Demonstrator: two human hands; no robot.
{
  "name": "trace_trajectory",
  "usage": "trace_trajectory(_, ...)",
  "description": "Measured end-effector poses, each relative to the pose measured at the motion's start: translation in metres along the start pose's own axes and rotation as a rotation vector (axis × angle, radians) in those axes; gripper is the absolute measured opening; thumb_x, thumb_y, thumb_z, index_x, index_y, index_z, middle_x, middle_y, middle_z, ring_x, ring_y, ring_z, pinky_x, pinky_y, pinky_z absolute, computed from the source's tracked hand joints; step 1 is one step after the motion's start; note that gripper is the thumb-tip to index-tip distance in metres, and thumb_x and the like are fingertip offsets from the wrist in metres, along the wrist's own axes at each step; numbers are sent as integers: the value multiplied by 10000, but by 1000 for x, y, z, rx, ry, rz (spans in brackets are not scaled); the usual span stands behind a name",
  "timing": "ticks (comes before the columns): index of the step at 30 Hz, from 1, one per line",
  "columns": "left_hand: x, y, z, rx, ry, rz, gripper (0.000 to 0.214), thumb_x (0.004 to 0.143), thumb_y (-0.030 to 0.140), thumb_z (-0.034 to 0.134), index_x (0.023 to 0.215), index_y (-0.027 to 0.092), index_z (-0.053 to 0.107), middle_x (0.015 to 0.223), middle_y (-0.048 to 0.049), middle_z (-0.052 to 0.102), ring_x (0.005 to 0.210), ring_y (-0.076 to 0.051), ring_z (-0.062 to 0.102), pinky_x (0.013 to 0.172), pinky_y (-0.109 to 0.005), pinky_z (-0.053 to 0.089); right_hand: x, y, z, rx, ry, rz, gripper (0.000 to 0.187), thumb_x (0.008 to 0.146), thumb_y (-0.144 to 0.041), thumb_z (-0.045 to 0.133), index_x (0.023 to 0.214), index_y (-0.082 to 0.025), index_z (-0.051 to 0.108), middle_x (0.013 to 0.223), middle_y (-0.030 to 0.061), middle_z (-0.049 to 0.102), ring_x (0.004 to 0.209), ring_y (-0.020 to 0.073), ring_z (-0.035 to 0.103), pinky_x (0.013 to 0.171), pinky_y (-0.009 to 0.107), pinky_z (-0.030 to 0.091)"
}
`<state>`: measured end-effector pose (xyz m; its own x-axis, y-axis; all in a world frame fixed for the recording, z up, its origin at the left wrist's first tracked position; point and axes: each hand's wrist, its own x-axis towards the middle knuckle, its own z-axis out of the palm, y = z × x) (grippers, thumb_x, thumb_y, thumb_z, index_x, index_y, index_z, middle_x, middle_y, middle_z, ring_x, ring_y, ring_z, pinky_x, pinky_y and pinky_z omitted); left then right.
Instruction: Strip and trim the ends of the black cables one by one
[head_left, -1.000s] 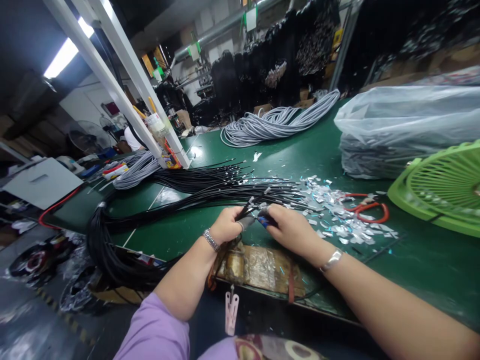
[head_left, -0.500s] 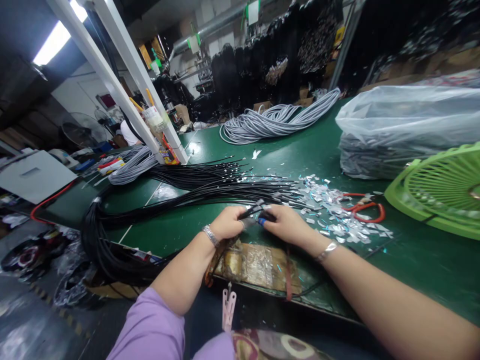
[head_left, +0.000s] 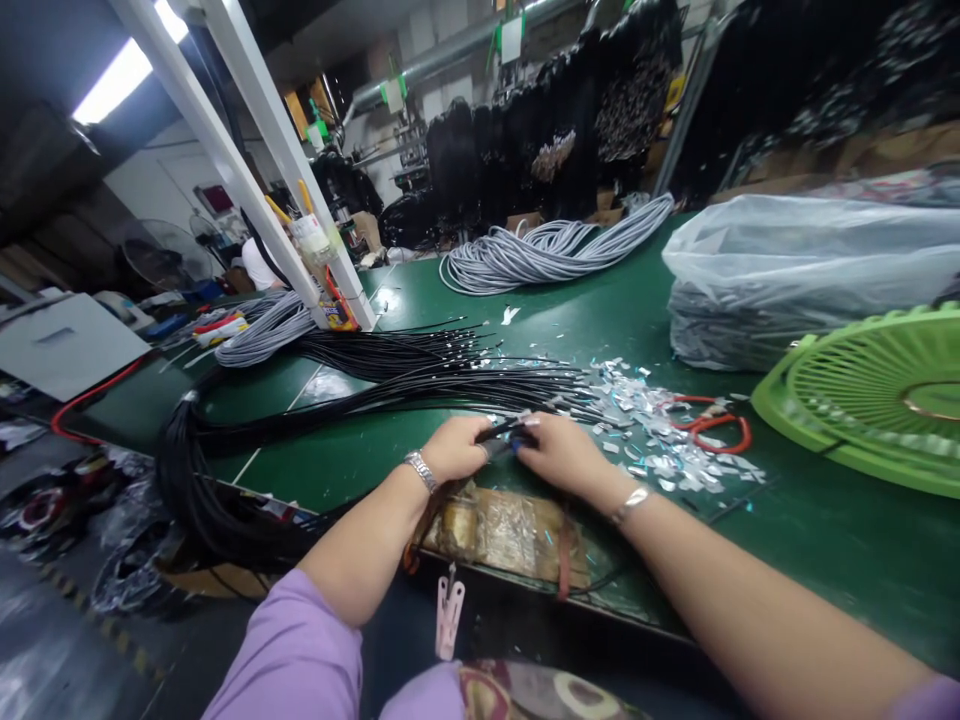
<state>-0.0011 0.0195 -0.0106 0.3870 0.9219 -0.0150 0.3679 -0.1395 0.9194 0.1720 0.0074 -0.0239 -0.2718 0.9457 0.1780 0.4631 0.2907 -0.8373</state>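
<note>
Both my hands are close together above the near edge of the green table, just beyond a board wrapped in clear tape (head_left: 504, 532). My left hand (head_left: 459, 448) is closed around the end of a black cable (head_left: 495, 434). Facing it, my right hand (head_left: 559, 452) pinches at the same cable end, with something blue on or by a finger; the fingertips are partly hidden. Behind my hands lies a long bundle of black cables (head_left: 390, 392), its cut ends pointing right. Scraps of silvery foil (head_left: 652, 440) are strewn to the right of those ends.
Red-handled scissors (head_left: 721, 432) lie among the scraps. A green fan (head_left: 877, 400) and a clear plastic bag (head_left: 810, 290) stand at the right. Coiled grey cable (head_left: 540, 255) rests at the back, near a white post (head_left: 281, 160). A pink clothes peg (head_left: 448, 618) hangs at the table edge.
My hands have drawn slightly closer together, the right one shifting a little left. The view has turned slightly, so things on the right appear further left and lower.
</note>
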Motion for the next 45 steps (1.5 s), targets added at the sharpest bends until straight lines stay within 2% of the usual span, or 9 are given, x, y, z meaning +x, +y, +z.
trace_trajectory(5,-5,10,1,-176,-106,-63,360,617,454,741,653,137,574,458,69,426,431,-52,333,443,-195,264,0,1,-5,226,-43,38,170,670,-358,576,633,-198,538,633,1,559,614,147,482,571,264,389)
trace_trajectory(10,-8,12,0,-285,-65,-97,467,541,520,793,639,148,529,392,95,372,342,-27,259,370,-189,177,1,-4,-4,635,-2,251,337,545,-458,715,598,-194,513,500,-72,429,454,70,298,435,226,228)
trace_trajectory(15,-9,8,-2,-317,-114,-101,477,551,542,788,665,132,572,388,93,370,333,-21,267,373,-188,167,-3,-5,-6,788,-165,268,384,537,-471,771,617,-179,536,491,-81,410,440,50,258,420,218,174)
trace_trajectory(23,-7,8,-1,-288,-125,-10,493,518,541,807,674,116,611,535,43,484,492,-55,376,487,-204,292,-7,-5,-10,506,-158,82,386,596,-517,757,662,-182,579,624,-28,546,584,110,441,555,249,371)
trace_trajectory(28,-7,3,-3,-241,-239,-6,468,538,522,806,684,107,645,551,34,491,506,-64,374,509,-214,297,-4,1,-19,468,-230,1,393,625,-549,725,690,-178,613,664,0,579,629,141,485,595,277,405)
trace_trajectory(32,-9,1,-6,-284,-195,-21,507,554,567,782,686,96,650,534,23,498,460,-53,379,461,-202,270,5,14,-33,597,212,145,418,617,-584,710,644,-224,498,531,-62,413,439,79,284,412,234,250)
trace_trajectory(34,-9,3,-6,-303,-167,-60,535,562,603,761,693,98,644,449,60,418,379,-30,298,398,-194,194,8,17,-36,667,328,177,459,619,-621,697,653,-235,451,537,-75,391,414,65,233,391,224,214)
trace_trajectory(40,-11,6,-6,-319,-128,-112,560,574,621,739,775,111,628,378,102,362,289,-17,256,328,-178,157,-2,9,-23,180,76,-21,557,778,-750,415,646,-223,533,568,1,529,522,140,459,494,272,376)
trace_trajectory(45,-9,7,-4,-302,-84,-172,488,558,545,756,732,140,546,486,38,548,371,-71,486,360,-163,296,-8,3,-21,49,-19,-128,520,888,-621,296,811,-233,632,717,59,649,692,209,582,660,340,474)
